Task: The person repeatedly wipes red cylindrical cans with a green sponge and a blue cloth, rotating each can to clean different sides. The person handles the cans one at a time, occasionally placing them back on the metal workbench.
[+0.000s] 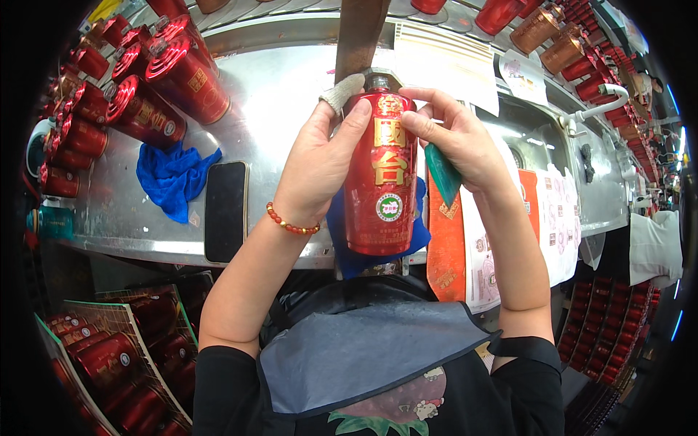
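Observation:
A glossy red bottle (360,223) with gold characters and a round green-and-white emblem lies in front of me, its dark neck pointing away. My left hand (322,152) grips its left side, thumb on the front near the shoulder. A knitted finger sleeve (344,91) covers one left fingertip. On the other side, my right hand (461,136) has its thumb pressed against the upper right of the bottle and fingers around the shoulder. Tucked in that same hand, a green plastic scraper (444,177) points downward. Under the bottle shows a blue cloth (338,234).
Finished-looking red bottles (188,79) stand at left on the metal worktable (262,82). A crumpled blue cloth (177,174) and a phone (226,212) lie nearby. Right are printed decal sheets (556,218), an orange strip (446,245) and a sink with a tap (600,106). A brown post (361,32) rises ahead.

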A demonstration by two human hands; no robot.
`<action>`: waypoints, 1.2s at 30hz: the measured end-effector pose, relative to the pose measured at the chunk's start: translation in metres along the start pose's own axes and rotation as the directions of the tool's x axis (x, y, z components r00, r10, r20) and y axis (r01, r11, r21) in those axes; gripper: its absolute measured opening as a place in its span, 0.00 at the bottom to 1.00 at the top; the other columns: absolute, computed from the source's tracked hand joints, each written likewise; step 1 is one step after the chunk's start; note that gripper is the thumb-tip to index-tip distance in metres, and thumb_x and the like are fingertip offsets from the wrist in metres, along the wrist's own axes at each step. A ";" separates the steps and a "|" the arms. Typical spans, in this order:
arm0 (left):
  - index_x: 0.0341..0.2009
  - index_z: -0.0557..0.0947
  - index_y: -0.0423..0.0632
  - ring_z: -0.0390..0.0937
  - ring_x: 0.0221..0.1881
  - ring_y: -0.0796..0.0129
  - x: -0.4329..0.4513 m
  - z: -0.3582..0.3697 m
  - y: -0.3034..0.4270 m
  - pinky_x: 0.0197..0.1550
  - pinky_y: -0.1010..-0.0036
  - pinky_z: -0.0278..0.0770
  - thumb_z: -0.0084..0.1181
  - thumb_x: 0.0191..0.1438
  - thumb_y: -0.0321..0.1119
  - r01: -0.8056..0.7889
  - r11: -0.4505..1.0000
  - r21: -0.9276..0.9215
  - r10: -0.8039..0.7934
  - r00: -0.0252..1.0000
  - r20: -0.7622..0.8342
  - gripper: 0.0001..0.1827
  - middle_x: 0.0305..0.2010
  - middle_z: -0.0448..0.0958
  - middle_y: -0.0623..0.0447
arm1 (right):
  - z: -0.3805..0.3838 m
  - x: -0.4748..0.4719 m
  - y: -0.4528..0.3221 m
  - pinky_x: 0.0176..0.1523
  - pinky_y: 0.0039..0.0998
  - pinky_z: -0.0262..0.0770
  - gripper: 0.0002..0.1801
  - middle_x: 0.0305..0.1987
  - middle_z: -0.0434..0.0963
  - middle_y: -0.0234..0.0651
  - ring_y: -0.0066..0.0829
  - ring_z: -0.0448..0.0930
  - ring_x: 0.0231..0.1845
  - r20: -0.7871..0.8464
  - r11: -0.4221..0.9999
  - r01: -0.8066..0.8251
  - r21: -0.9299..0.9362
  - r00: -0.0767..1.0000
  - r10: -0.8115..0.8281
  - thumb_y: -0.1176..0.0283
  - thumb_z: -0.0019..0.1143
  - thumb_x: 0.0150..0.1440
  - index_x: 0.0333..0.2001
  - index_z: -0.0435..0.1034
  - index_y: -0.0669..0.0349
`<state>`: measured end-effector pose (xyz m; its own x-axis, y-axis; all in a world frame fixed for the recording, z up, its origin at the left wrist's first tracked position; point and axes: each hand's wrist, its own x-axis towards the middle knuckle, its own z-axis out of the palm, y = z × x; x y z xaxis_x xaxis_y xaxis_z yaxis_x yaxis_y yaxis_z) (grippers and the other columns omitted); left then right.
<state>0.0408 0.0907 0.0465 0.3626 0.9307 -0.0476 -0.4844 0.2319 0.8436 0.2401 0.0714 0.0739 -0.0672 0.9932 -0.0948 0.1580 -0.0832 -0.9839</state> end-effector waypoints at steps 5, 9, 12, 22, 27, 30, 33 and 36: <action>0.66 0.69 0.41 0.75 0.57 0.70 0.000 0.000 -0.002 0.59 0.73 0.76 0.56 0.69 0.41 -0.014 0.999 0.045 0.014 1.000 -0.005 0.27 0.59 0.75 0.49 | 0.000 0.000 -0.001 0.46 0.17 0.68 0.26 0.34 0.72 0.21 0.12 0.71 0.37 0.011 1.000 -0.021 -0.005 1.000 0.021 0.65 0.66 0.63 0.61 0.72 0.64; 0.67 0.69 0.41 0.75 0.58 0.70 0.000 -0.002 -0.002 0.59 0.72 0.76 0.58 0.68 0.40 -0.007 1.000 0.012 0.007 1.000 0.004 0.28 0.60 0.74 0.49 | -0.005 0.002 0.000 0.45 0.23 0.78 0.31 0.38 0.78 0.32 0.22 0.81 0.43 0.033 1.000 -0.013 0.000 0.999 0.014 0.59 0.71 0.58 0.61 0.71 0.64; 0.67 0.69 0.41 0.75 0.59 0.68 0.000 -0.002 -0.002 0.59 0.71 0.77 0.60 0.67 0.40 -0.012 1.000 0.020 0.012 1.000 -0.001 0.29 0.60 0.73 0.49 | -0.009 0.003 0.002 0.45 0.23 0.78 0.33 0.39 0.78 0.33 0.22 0.81 0.44 0.020 0.998 -0.048 -0.028 0.999 0.049 0.59 0.72 0.58 0.61 0.70 0.65; 0.66 0.68 0.40 0.76 0.59 0.65 -0.001 -0.001 -0.002 0.57 0.69 0.80 0.63 0.65 0.42 -0.020 0.994 0.109 0.020 1.000 0.004 0.32 0.59 0.73 0.46 | -0.008 0.001 0.011 0.45 0.22 0.79 0.31 0.38 0.78 0.30 0.22 0.82 0.42 0.038 1.000 0.004 -0.014 0.999 -0.003 0.57 0.69 0.60 0.60 0.71 0.65; 0.67 0.67 0.40 0.75 0.59 0.67 0.000 -0.003 -0.001 0.59 0.69 0.78 0.60 0.66 0.43 -0.003 0.999 0.043 0.003 1.000 0.018 0.32 0.61 0.72 0.47 | -0.030 0.015 0.000 0.41 0.16 0.74 0.25 0.35 0.74 0.22 0.11 0.75 0.35 -0.004 0.979 -0.165 0.124 0.986 0.166 0.52 0.52 0.70 0.59 0.76 0.61; 0.68 0.67 0.41 0.75 0.59 0.68 -0.002 -0.004 0.000 0.60 0.69 0.77 0.59 0.67 0.42 -0.002 0.999 0.046 0.001 1.000 0.022 0.31 0.62 0.73 0.48 | -0.038 0.020 -0.010 0.46 0.17 0.79 0.25 0.41 0.80 0.29 0.15 0.80 0.40 -0.043 0.997 -0.015 0.071 0.999 0.018 0.52 0.49 0.71 0.58 0.76 0.62; 0.68 0.67 0.42 0.75 0.59 0.69 -0.002 -0.004 0.000 0.60 0.70 0.76 0.58 0.68 0.42 -0.006 0.998 0.067 0.005 1.000 0.026 0.30 0.61 0.73 0.49 | -0.035 0.021 -0.023 0.48 0.19 0.79 0.19 0.46 0.82 0.33 0.18 0.81 0.45 0.014 0.991 0.131 0.040 0.991 -0.132 0.64 0.65 0.64 0.54 0.77 0.63; 0.68 0.67 0.42 0.75 0.58 0.69 -0.002 -0.004 -0.001 0.59 0.71 0.76 0.56 0.69 0.41 -0.019 0.998 0.065 0.017 0.999 0.029 0.28 0.61 0.74 0.50 | -0.029 0.022 -0.040 0.47 0.20 0.79 0.19 0.41 0.83 0.32 0.18 0.82 0.42 0.146 0.960 0.211 -0.182 0.972 -0.186 0.67 0.70 0.58 0.51 0.78 0.64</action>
<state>0.0372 0.0900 0.0433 0.3772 0.9260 -0.0179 -0.4383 0.1955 0.8773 0.2608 0.0990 0.1152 -0.2381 0.9688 0.0690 0.3170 0.1447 -0.9373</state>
